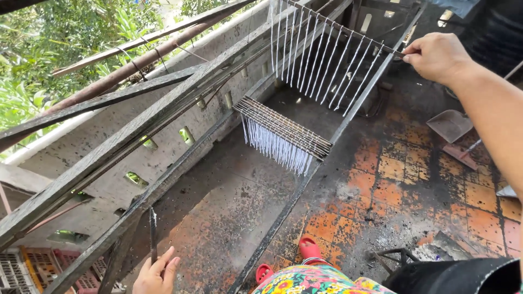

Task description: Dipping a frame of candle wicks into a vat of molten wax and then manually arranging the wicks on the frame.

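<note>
While the right hand (436,56) is pinching the end of a thin dark stick (342,30) strung with a row of hanging white candle-like strands (321,68), that stick is lying across the far end of the long blackened metal rack (305,179), its near end touching the rack's right rail. The fingers are closing tightly on the stick's tip. Nearer along the same rack, a tight bundle of similar dark sticks (283,127) is resting crosswise on both rails, with shorter white strands (278,147) dangling beneath it. At the near left, the left hand (155,275) is gripping a slim dark rod (153,234) that is standing upright beside the rack's left rail. To the right, a soot-stained floor of orange tiles (397,190) is spreading out, with a grey metal scoop (449,125) lying far right. Red sandals (308,250) and flowered cloth (316,280) are showing at the near edge.
</note>
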